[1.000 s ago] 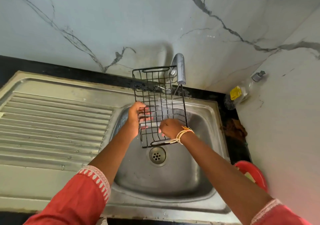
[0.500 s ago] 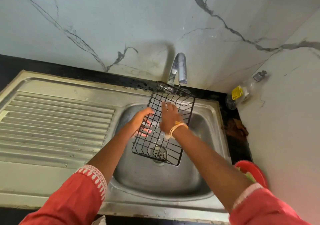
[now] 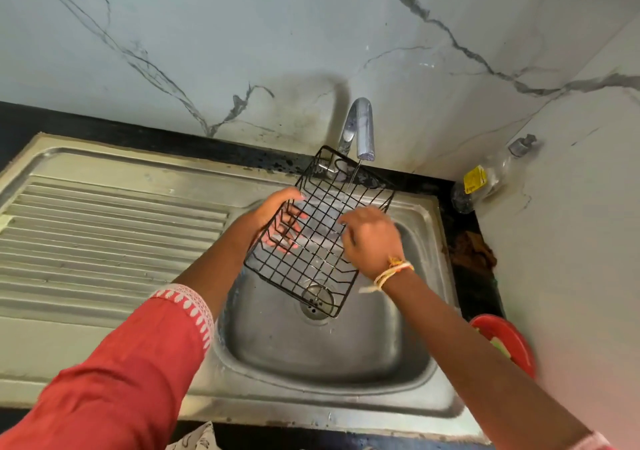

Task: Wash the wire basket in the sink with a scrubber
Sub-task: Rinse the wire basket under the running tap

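red sleeves (image 3: 131,373) w/ white trim, thread wristband (image 3: 391,271)

— What blocks the way over the sink (image 3: 398,356)?
— The wire basket (image 3: 311,241), tilted above the drain (image 3: 317,299), with the tap (image 3: 362,127) just over its far end.
— Any open room?
— The ribbed draining board (image 3: 104,235) on the left; a bottle (image 3: 485,181) and red bowl (image 3: 509,338) crowd the right.

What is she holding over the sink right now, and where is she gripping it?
The black wire basket. The left hand grips its left side edge, fingers showing through the grid. The right hand lies on the grid; its grasp cannot be told.
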Demonstrator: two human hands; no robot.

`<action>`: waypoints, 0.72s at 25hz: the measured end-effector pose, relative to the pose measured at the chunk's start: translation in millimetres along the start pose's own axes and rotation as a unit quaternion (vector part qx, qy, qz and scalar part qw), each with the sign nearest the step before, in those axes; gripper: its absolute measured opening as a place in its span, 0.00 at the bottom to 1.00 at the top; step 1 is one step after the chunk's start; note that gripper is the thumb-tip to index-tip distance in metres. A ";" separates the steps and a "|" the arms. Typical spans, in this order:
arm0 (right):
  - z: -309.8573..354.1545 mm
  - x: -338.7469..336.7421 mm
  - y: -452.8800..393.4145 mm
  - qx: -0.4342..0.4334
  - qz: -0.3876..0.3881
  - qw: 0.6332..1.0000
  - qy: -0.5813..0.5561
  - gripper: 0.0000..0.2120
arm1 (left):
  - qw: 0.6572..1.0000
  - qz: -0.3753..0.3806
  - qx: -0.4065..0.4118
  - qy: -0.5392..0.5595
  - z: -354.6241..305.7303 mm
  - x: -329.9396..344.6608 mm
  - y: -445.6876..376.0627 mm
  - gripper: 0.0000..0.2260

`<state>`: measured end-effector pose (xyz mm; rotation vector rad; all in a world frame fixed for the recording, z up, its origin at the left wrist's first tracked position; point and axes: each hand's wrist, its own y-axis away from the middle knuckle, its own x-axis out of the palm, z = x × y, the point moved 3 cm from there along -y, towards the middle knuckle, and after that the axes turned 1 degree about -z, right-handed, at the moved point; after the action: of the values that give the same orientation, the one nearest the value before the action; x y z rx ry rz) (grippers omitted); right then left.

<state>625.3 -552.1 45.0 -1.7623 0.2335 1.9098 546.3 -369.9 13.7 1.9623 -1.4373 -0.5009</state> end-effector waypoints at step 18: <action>-24.4 29.0 -46.4 0.266 0.158 0.949 0.059 0.20 | 0.999 -0.004 0.039 -0.002 -1.4 34.4 -5.0 0.25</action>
<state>668.8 -516.7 23.9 -1.5260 1.0269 1.7215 561.9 -401.0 13.7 2.0299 -1.4729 -0.4574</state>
